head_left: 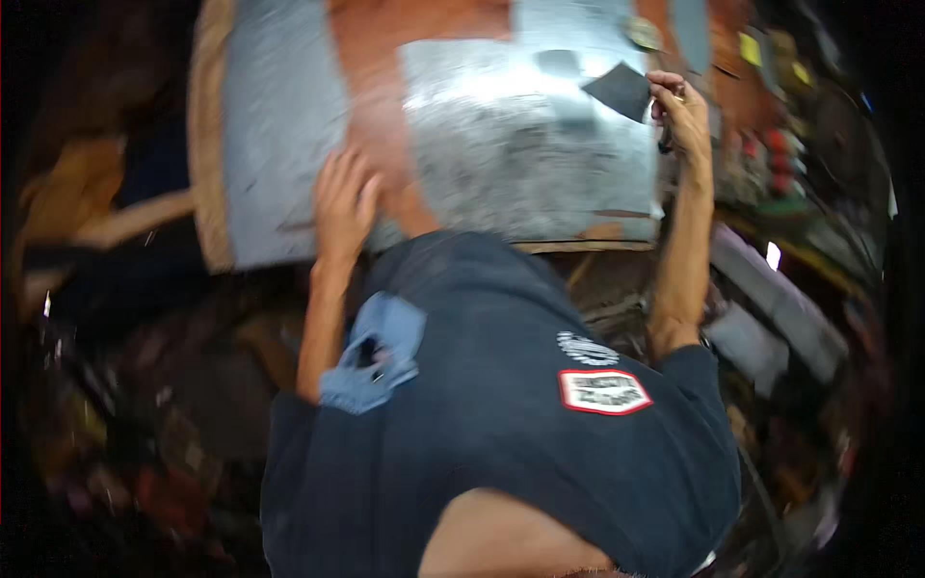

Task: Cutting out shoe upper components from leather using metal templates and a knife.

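Observation:
My right hand (682, 108) is raised over the far right of the worktable (279, 125). Its fingers pinch a thin, dark, flat piece (620, 91) with pointed corners, whose material I cannot make out. Beneath that piece, a shiny grey sheet (520, 164) covers part of the tabletop and shows its reflection. My left hand (343, 200) lies near the table's front edge with its fingers stretched out. It is next to a reddish-brown strip of surface (376, 125) and appears to hold nothing.
A pale wooden edge (207, 135) borders the table on the left. Beyond its right side lie small red and yellow items (779, 159), blurred. A round yellowish object (643, 34) sits at the far right. Long grey pieces (776, 299) stand low on the right.

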`<state>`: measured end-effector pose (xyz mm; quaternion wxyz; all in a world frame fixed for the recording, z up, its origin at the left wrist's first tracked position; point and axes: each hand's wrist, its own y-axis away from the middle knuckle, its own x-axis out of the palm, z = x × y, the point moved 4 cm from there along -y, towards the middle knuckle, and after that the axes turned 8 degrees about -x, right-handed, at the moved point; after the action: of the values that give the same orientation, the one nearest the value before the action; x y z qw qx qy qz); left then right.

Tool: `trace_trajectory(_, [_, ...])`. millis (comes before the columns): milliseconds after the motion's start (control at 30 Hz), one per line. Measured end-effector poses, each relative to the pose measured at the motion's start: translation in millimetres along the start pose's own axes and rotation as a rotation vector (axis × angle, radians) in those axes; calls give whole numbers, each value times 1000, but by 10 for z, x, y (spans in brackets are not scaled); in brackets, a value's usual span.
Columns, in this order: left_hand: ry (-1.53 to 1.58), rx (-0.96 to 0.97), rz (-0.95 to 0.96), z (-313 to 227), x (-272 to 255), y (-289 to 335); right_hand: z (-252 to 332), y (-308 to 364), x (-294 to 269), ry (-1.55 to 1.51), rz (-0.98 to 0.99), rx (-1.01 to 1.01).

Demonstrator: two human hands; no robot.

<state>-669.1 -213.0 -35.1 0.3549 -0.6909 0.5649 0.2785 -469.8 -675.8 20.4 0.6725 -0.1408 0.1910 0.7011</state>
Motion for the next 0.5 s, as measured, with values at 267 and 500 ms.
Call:
trace_trajectory(267, [-102,-48,-23,527,-180,105,1374,640,3104,512,1002,-729])
trace_trajectory(500, [-51,55,121,563,-179,79,1153,750,3603,517,751,-885])
